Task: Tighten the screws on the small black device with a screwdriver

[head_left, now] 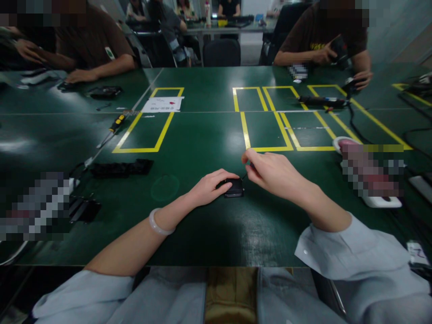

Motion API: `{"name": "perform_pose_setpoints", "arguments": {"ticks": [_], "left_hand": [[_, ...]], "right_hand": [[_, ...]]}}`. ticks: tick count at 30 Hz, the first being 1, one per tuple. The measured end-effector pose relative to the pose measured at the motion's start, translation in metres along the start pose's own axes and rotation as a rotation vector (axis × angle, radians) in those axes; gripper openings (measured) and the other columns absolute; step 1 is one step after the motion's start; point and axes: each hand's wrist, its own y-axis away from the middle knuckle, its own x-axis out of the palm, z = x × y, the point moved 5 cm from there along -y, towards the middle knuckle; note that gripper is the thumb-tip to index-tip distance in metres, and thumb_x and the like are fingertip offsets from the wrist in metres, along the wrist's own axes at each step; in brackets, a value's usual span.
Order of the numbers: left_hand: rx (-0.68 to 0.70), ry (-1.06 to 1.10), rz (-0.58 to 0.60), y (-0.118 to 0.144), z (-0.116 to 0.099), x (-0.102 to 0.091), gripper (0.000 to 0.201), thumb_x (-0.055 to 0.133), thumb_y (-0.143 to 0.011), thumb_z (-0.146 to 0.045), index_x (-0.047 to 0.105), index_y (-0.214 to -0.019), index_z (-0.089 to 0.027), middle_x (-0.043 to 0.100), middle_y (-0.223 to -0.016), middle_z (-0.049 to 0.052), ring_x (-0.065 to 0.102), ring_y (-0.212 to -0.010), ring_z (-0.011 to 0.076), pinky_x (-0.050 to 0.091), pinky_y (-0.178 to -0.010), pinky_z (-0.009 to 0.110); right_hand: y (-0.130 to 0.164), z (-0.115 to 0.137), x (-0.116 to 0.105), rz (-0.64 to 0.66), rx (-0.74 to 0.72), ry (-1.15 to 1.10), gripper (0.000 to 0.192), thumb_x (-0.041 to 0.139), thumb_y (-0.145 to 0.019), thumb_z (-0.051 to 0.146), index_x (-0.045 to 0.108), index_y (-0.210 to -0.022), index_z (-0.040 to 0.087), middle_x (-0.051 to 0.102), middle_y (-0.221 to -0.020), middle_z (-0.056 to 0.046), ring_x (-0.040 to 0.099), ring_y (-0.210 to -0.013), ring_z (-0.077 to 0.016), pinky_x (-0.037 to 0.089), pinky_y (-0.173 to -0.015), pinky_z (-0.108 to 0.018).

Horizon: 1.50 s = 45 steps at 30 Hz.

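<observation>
Black device [234, 187], a small dark boxy part, is lying near the middle of the green table [209, 139], close to the near edge where a person in pale sleeves is sitting. Left hand [211, 186] is lying curled over the device's left side, fingers pressing down on it. Right hand [270, 171] is hovering just right of it, thumb and forefinger pinching a thin dark tool [244, 176] whose tip is angling down to the device's far right corner. Open green surface is stretching left, right and far of the hands up to the yellow tape boxes [266, 130]. Black parts [121, 168] are lying well to the left, a screwdriver [113, 128] farther beyond. Two co-workers are sitting at the far edge, each handling dark items. The device's finer detail is too dim to tell.
</observation>
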Motion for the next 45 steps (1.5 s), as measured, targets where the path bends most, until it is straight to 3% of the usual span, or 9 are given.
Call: {"name": "perform_pose_setpoints", "arguments": {"ticks": [8,16,24,32,40,45], "left_hand": [[-0.001,0.001,0.005,0.0000,-0.0006,-0.0005,0.034,0.040,-0.099,-0.034,0.055,-0.126,-0.020,0.062,-0.116,0.007,0.058,-0.108,0.0196,0.044,-0.095,0.032],[-0.011,-0.001,0.014,-0.0001,-0.0001,0.0003,0.034,0.039,-0.099,-0.034,0.055,-0.126,-0.021,0.061,-0.116,0.007,0.058,-0.109,0.0192,0.043,-0.096,0.031],[-0.011,-0.010,0.007,-0.0002,0.0009,0.0007,0.034,0.039,-0.099,-0.035,0.055,-0.125,-0.020,0.062,-0.115,0.007,0.058,-0.108,0.0195,0.044,-0.095,0.031],[-0.015,-0.005,0.012,-0.0009,-0.0006,-0.0006,0.034,0.038,-0.099,-0.035,0.057,-0.124,-0.020,0.062,-0.114,0.007,0.058,-0.107,0.0197,0.044,-0.095,0.032],[-0.008,0.000,0.000,-0.0005,0.0010,0.0007,0.033,0.040,-0.099,-0.034,0.056,-0.124,-0.020,0.062,-0.114,0.007,0.058,-0.107,0.0191,0.044,-0.095,0.031],[-0.006,0.000,0.010,-0.0006,0.0010,0.0008,0.033,0.040,-0.099,-0.033,0.056,-0.125,-0.021,0.061,-0.116,0.007,0.057,-0.108,0.0191,0.043,-0.096,0.031]], "right_hand": [[-0.0014,-0.0001,-0.0011,0.053,0.020,0.029,0.029,0.035,-0.098,0.040,0.055,-0.094,0.019,0.065,-0.070,-0.003,0.060,-0.065,-0.0180,0.026,-0.059,-0.027],[0.0007,0.0016,-0.0020,0.036,-0.004,0.023,0.021,0.038,-0.094,0.027,0.053,-0.107,0.018,0.065,-0.071,-0.002,0.057,-0.061,-0.0166,0.026,-0.059,-0.027],[-0.0004,0.0033,-0.0020,0.075,-0.020,0.064,0.030,0.036,-0.098,0.039,0.056,-0.091,0.018,0.064,-0.067,-0.003,0.056,-0.061,-0.0165,0.024,-0.060,-0.028],[0.0004,0.0023,-0.0011,0.015,-0.011,0.003,0.021,0.037,-0.094,0.026,0.051,-0.107,0.018,0.067,-0.077,-0.004,0.058,-0.063,-0.0166,0.027,-0.059,-0.027],[-0.0002,0.0046,-0.0017,0.063,-0.017,0.052,0.028,0.035,-0.098,0.038,0.055,-0.091,0.019,0.065,-0.068,-0.003,0.057,-0.061,-0.0164,0.025,-0.060,-0.028],[-0.0005,0.0037,-0.0002,0.042,-0.001,0.045,0.023,0.036,-0.097,0.032,0.054,-0.101,0.018,0.066,-0.072,-0.003,0.057,-0.061,-0.0161,0.025,-0.059,-0.027]]}}
